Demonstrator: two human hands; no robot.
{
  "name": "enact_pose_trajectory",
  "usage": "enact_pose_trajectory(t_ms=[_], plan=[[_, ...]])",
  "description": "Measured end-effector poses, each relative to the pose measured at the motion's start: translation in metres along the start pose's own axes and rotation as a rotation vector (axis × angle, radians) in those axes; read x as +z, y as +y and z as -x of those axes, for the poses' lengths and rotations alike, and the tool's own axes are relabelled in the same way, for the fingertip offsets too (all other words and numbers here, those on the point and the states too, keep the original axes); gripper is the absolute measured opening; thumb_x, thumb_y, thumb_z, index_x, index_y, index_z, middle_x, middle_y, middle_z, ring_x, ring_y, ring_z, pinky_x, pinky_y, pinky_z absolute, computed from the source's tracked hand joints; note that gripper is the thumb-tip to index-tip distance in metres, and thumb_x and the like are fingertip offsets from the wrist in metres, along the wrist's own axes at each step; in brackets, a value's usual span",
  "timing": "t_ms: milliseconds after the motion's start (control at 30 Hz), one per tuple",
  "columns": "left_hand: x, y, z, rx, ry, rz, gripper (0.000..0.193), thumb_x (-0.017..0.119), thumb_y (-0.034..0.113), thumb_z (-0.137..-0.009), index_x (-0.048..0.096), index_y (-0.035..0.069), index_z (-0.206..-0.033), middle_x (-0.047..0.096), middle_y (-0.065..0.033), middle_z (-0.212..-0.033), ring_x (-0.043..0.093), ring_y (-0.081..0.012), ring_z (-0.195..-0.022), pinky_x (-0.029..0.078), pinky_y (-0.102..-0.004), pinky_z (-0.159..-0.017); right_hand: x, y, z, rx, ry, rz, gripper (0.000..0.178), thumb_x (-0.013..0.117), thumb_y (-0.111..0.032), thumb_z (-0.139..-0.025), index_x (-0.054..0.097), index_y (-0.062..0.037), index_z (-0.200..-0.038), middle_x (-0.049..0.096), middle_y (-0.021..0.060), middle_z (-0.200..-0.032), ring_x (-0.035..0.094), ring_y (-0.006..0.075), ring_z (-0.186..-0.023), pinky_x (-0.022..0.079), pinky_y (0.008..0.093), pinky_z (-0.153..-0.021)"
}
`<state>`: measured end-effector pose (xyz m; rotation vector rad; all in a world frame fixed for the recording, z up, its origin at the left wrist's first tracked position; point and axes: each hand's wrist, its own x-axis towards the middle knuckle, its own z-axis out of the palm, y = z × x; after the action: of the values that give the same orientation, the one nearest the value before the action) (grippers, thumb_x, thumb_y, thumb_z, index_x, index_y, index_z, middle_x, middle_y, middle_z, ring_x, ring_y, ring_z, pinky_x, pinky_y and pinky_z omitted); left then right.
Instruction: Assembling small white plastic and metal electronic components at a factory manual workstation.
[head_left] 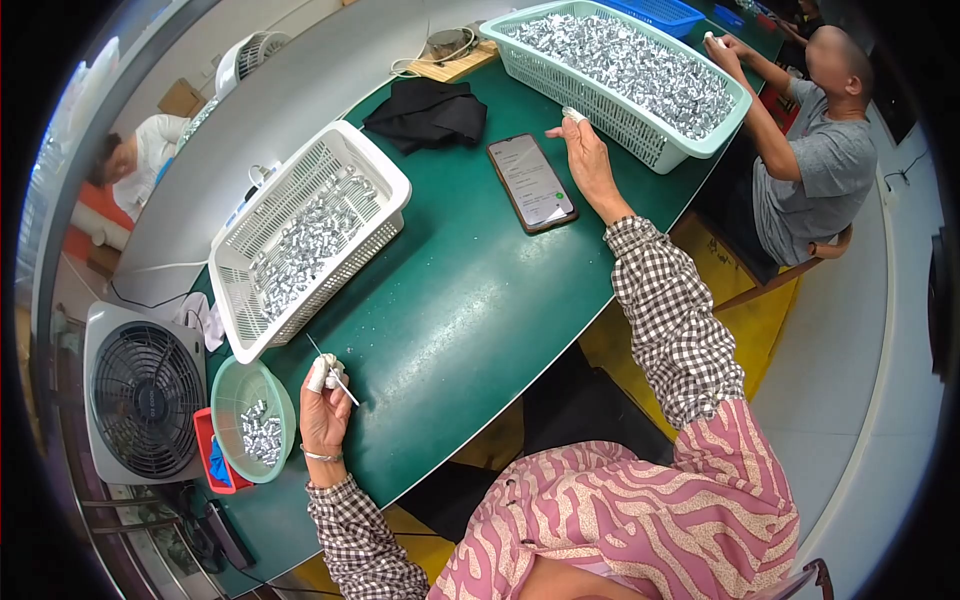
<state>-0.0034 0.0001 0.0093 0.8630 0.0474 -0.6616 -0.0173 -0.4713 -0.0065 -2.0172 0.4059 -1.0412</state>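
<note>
In the head view, the left hand (324, 418) holds a thin stick (344, 390) in narrow, pinched fingers over the table, while the right hand (592, 165) is between the phone (532, 183) and the green basket (640, 140), its thumb apart from the forefinger; whether it holds something, I cannot tell. Metal pieces (620, 70) lie in this basket, so the step in hand is perhaps picking, and the next move would call for bringing one piece toward the stick.
</note>
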Motion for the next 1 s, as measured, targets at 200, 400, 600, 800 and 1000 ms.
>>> enact_pose_trajectory(t_ms=[200, 400, 600, 800, 1000], plan=[[0.0, -0.001, 0.0, 0.027, 0.021, -0.03, 0.018, 0.048, 0.015, -0.092, 0.053, -0.001, -0.098, 0.044, -0.0001, -0.07, 0.033, -0.0044, -0.05, 0.023, -0.0161, -0.032, -0.003, -0.012, 0.002, -0.115, 0.157, -0.012, 0.032, 0.041, -0.029, -0.095, 0.054, 0.0001, -0.093, 0.064, 0.0075, -0.079, 0.041, 0.0112, -0.053, 0.039, 0.0292, -0.054], [-0.002, -0.003, -0.003, 0.064, 0.047, -0.03, 0.017, 0.048, 0.015, -0.092, 0.054, 0.0, -0.097, 0.045, 0.0003, -0.069, 0.032, -0.0038, -0.048, 0.022, -0.0159, -0.031, 0.018, -0.062, 0.043, -0.551, -0.035, 0.084, 0.014, 0.053, -0.013, -0.085, 0.056, -0.0027, -0.076, 0.063, 0.0091, -0.077, 0.052, 0.0194, -0.056, 0.044, 0.0333, -0.056], [0.002, -0.003, 0.001, 0.024, 0.048, 0.006, 0.017, 0.048, 0.016, -0.092, 0.053, 0.0, -0.097, 0.045, 0.0005, -0.068, 0.032, -0.0038, -0.048, 0.022, -0.016, -0.031, 0.068, -0.144, 0.108, -1.03, -0.645, 0.083, 0.015, 0.056, -0.017, -0.078, 0.053, -0.0048, -0.087, 0.056, 0.0063, -0.065, 0.057, 0.0239, -0.062, 0.043, 0.0351, -0.057], [-0.002, -0.008, 0.001, -0.016, 0.036, -0.019, 0.018, 0.05, 0.017, -0.091, 0.053, 0.002, -0.099, 0.049, -0.0006, -0.071, 0.038, -0.004, -0.049, 0.029, -0.0158, -0.032, 0.112, -0.177, 0.134, -1.081, -0.698, -0.055, 0.019, 0.051, -0.014, -0.078, 0.051, -0.0039, -0.094, 0.055, 0.0066, -0.071, 0.057, 0.023, -0.066, 0.043, 0.0354, -0.056], [0.01, -0.01, 0.007, -0.061, -0.015, -0.136, 0.018, 0.049, 0.019, -0.091, 0.05, 0.003, -0.099, 0.049, -0.0003, -0.07, 0.039, -0.0044, -0.047, 0.032, -0.0163, -0.031, 0.138, -0.179, 0.141, -1.074, -0.789, -0.115, 0.011, 0.051, -0.012, -0.076, 0.053, -0.0032, -0.084, 0.052, 0.0072, -0.071, 0.057, 0.0227, -0.069, 0.043, 0.0356, -0.057]])
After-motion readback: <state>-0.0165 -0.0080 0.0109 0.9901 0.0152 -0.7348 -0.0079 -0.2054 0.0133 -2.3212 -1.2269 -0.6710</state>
